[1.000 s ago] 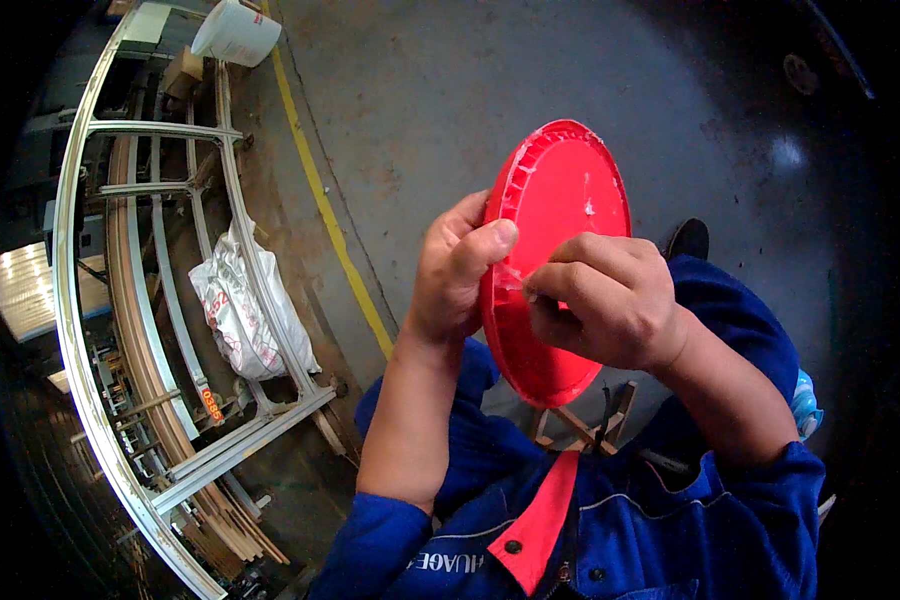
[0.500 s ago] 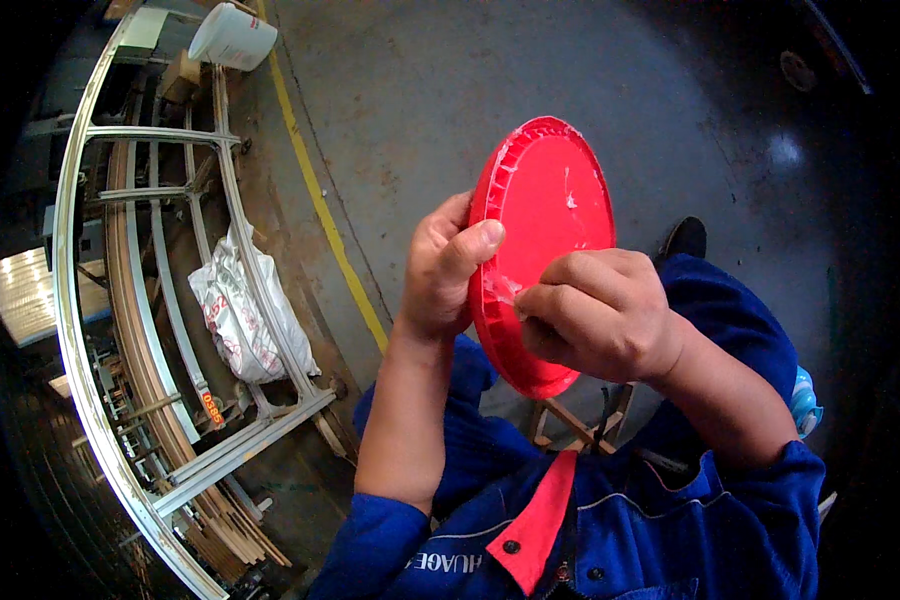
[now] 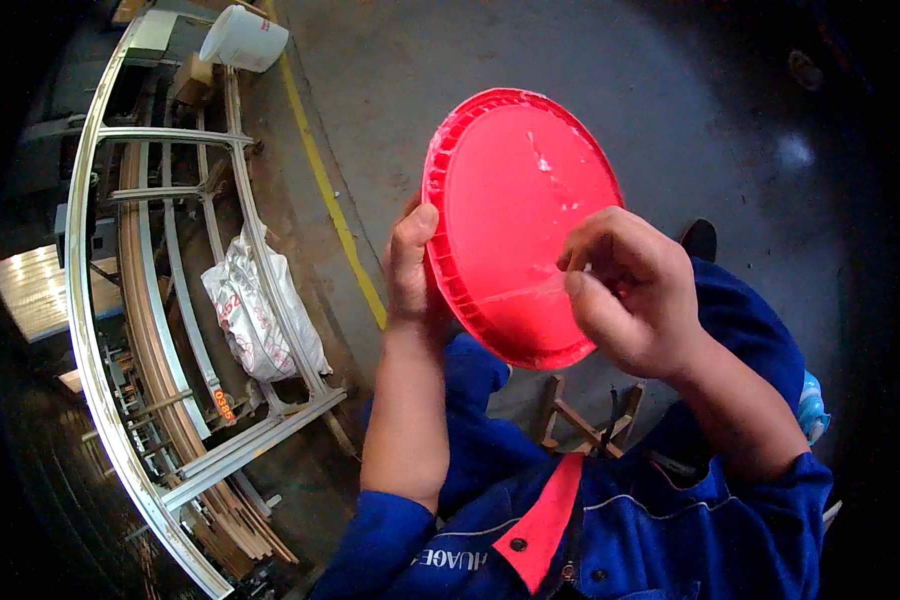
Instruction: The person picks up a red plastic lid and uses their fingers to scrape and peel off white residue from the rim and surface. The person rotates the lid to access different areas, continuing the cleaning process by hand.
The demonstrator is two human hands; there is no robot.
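Observation:
A round red plastic lid [image 3: 510, 230] with a ribbed rim is held up in front of me, its flat face turned partly toward me. My left hand [image 3: 416, 262] grips its left edge, thumb over the rim and the other fingers hidden behind. Whitish residue shows in streaks on the lid's upper part and along a line across its lower part. My right hand [image 3: 638, 288] is curled in a pinch at the lid's lower right. A small whitish bit seems to show between its fingertips, too small to name.
On the left stands a metal frame rack [image 3: 88, 300] with long strips in it and a white sack [image 3: 260, 310] against it. A white bucket [image 3: 245, 40] and a cardboard box [image 3: 194, 80] sit at its far end. A yellow line [image 3: 320, 180] crosses the floor; a wooden stand [image 3: 575, 420] is between my legs.
My right hand has moved right from the lid's left rim across its face. The lid has tilted to show more of its face, and shifted slightly up and left.

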